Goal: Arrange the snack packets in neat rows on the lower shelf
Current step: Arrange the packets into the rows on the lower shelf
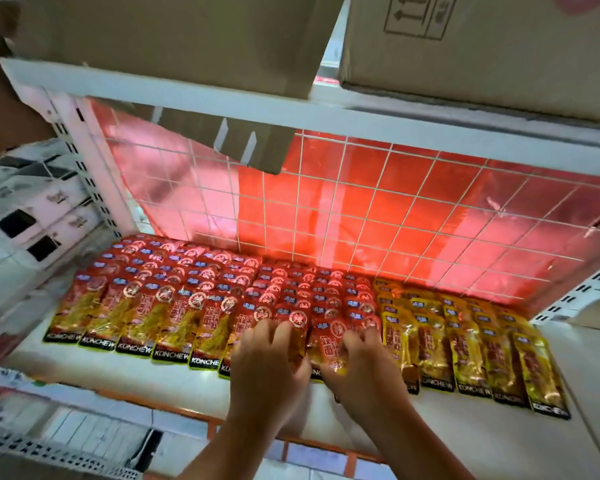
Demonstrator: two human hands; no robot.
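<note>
Holding anything, that left hand (267,362)?

– Yes. Curled over the top of one of the red packets (174,306) at the front, with bent fingers and the tips pressed on it.

And the right hand (364,372)?

– Just beside the left, almost touching. Pinching the next red one along, with fingers bent tight over its top. Tilted a bit, that one.

Lying where, all those reds?

– Flat on the lower shelf (118,372). Set in rows from front to back, laid partly over the ones behind. Filling the left side and the middle.

Touching anything on the right?

– Touching the yellow packets (471,344). Laid the same way, in rows out to the right end.

Looking neat?

– Mostly. Lined up along the front, but on a slant. A little messy under the hands.

And behind?

– A shiny red wall (378,209) with a white wire grid over it.

And up top?

– Another white shelf (326,112), loaded with brown boxes (482,46). A cardboard flap (250,143) hanging down below it.

Off to the left?

– White boxes (32,216), stacked up. Too blurry to read.
</note>
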